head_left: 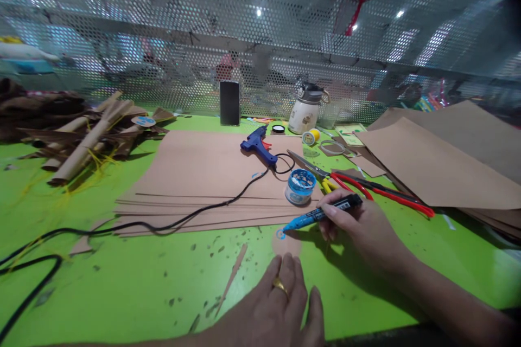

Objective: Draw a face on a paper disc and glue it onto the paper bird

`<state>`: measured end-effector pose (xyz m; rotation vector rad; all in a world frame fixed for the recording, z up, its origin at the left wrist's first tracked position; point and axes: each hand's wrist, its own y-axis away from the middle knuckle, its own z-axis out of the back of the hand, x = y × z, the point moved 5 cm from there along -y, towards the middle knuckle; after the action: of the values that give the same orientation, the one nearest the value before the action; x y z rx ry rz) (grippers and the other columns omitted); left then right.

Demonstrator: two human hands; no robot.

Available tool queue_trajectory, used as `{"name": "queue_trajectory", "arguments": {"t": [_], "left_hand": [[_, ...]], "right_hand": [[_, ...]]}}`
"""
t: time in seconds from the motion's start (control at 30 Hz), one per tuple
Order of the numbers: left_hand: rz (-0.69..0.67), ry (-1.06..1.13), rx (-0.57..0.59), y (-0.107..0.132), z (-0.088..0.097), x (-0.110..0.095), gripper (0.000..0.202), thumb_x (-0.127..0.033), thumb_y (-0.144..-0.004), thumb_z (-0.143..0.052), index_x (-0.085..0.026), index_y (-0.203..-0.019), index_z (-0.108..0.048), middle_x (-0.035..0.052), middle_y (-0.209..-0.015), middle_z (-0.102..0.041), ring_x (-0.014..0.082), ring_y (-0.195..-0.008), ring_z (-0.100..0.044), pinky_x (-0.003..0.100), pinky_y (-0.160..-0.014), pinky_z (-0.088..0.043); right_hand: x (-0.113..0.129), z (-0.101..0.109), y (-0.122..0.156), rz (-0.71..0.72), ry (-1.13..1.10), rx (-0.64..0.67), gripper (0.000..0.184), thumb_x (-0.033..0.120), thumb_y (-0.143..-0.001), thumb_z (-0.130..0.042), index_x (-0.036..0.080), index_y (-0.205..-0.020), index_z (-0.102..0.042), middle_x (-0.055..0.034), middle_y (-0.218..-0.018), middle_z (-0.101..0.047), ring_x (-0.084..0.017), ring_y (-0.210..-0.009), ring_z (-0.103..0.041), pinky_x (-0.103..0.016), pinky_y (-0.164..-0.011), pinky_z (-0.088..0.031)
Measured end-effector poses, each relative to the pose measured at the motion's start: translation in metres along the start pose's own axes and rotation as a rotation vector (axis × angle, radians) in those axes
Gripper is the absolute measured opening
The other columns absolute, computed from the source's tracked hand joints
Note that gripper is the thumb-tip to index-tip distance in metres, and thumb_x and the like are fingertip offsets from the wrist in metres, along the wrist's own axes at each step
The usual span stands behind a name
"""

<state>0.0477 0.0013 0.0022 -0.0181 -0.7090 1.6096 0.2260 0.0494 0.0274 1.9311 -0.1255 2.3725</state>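
My right hand [358, 227] grips a blue marker [313, 218] with a black end, its tip touching a small brown paper disc [286, 245]. A small blue ring-like mark shows on the disc near the tip. The fingertips of my left hand [280, 287], stretched out flat with a ring on one finger, press on the disc's near edge and hide part of it. Just beyond the marker stands an open jar of blue paint [300, 187], on a stack of brown paper sheets [203, 168].
A blue glue gun [260, 146] lies on the stack, its black cord running left. Red-handled scissors [345, 181] lie to the right, near more brown sheets [431, 162]. Rolled paper pieces [89, 143] are piled left. A bottle [304, 111] and phone [230, 103] stand behind.
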Motion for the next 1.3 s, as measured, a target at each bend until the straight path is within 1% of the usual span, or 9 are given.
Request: {"name": "queue_trajectory", "arguments": {"t": [0.27, 0.4, 0.6, 0.67, 0.77, 1.0, 1.17, 1.3], "left_hand": [[-0.004, -0.002, 0.007, 0.0010, -0.0046, -0.0037, 0.029, -0.027, -0.093, -0.048, -0.008, -0.114, -0.049, 0.0233, -0.101, -0.068, 0.0336, -0.102, -0.064, 0.050, -0.090, -0.047], [0.010, -0.004, -0.003, 0.0015, -0.0053, -0.0036, 0.027, -0.024, -0.092, -0.048, -0.008, -0.114, -0.048, 0.0225, -0.101, -0.068, 0.0323, -0.102, -0.064, 0.049, -0.092, -0.046], [0.014, 0.007, -0.028, 0.0008, -0.0039, -0.0011, 0.024, -0.023, -0.093, -0.045, -0.008, -0.112, -0.050, 0.0211, -0.099, -0.069, 0.0320, -0.101, -0.065, 0.046, -0.090, -0.049], [0.011, 0.002, -0.037, 0.0007, -0.0035, -0.0015, 0.026, -0.024, -0.094, -0.044, -0.008, -0.113, -0.049, 0.0220, -0.099, -0.069, 0.0329, -0.101, -0.065, 0.047, -0.090, -0.049], [0.005, 0.005, -0.012, 0.0005, -0.0048, -0.0024, 0.029, -0.027, -0.094, -0.045, -0.007, -0.115, -0.048, 0.0238, -0.101, -0.068, 0.0339, -0.102, -0.064, 0.049, -0.090, -0.048], [0.027, -0.002, -0.048, -0.0025, -0.0003, -0.0003, 0.023, -0.023, -0.093, -0.047, -0.008, -0.110, -0.051, 0.0197, -0.096, -0.070, 0.0316, -0.097, -0.067, 0.045, -0.085, -0.053], [0.030, -0.019, -0.052, -0.0028, 0.0016, -0.0001, 0.020, -0.018, -0.092, -0.046, -0.009, -0.109, -0.051, 0.0187, -0.097, -0.071, 0.0305, -0.098, -0.067, 0.044, -0.087, -0.052], [0.044, -0.015, -0.068, -0.0033, 0.0001, -0.0001, 0.020, -0.021, -0.095, -0.042, -0.009, -0.108, -0.051, 0.0184, -0.096, -0.071, 0.0310, -0.099, -0.067, 0.043, -0.088, -0.051]], "right_hand": [[0.0049, -0.0058, -0.0003, 0.014, 0.045, 0.047, 0.022, 0.040, -0.086, -0.062, 0.018, -0.083, -0.059, 0.0013, -0.059, -0.061, -0.013, -0.054, -0.057, -0.027, -0.054, -0.047], [0.0043, -0.0059, -0.0001, 0.024, 0.052, 0.053, 0.021, 0.040, -0.086, -0.062, 0.019, -0.084, -0.059, 0.0015, -0.059, -0.061, -0.013, -0.054, -0.057, -0.028, -0.054, -0.048], [0.0014, -0.0012, -0.0007, 0.025, 0.014, 0.019, 0.017, 0.036, -0.087, -0.061, 0.019, -0.084, -0.059, 0.0016, -0.059, -0.062, -0.012, -0.053, -0.058, -0.026, -0.053, -0.048], [0.0015, -0.0004, -0.0009, 0.024, 0.008, 0.011, 0.017, 0.035, -0.087, -0.061, 0.020, -0.082, -0.058, 0.0015, -0.058, -0.063, -0.012, -0.052, -0.057, -0.026, -0.052, -0.047], [0.0018, -0.0013, -0.0010, 0.019, 0.005, 0.015, 0.016, 0.034, -0.087, -0.061, 0.020, -0.082, -0.058, 0.0016, -0.057, -0.063, -0.012, -0.052, -0.057, -0.026, -0.052, -0.047], [0.0022, -0.0049, 0.0003, 0.025, 0.000, 0.041, 0.014, 0.033, -0.088, -0.061, 0.019, -0.086, -0.059, 0.0023, -0.059, -0.062, -0.011, -0.054, -0.058, -0.025, -0.053, -0.047], [0.0021, -0.0072, -0.0011, 0.021, 0.015, 0.072, 0.015, 0.033, -0.088, -0.061, 0.018, -0.085, -0.059, 0.0027, -0.059, -0.061, -0.010, -0.054, -0.057, -0.023, -0.054, -0.047], [0.0025, -0.0084, -0.0006, 0.032, 0.009, 0.096, 0.015, 0.033, -0.088, -0.061, 0.018, -0.085, -0.060, 0.0029, -0.060, -0.061, -0.010, -0.054, -0.056, -0.023, -0.054, -0.046]]}}
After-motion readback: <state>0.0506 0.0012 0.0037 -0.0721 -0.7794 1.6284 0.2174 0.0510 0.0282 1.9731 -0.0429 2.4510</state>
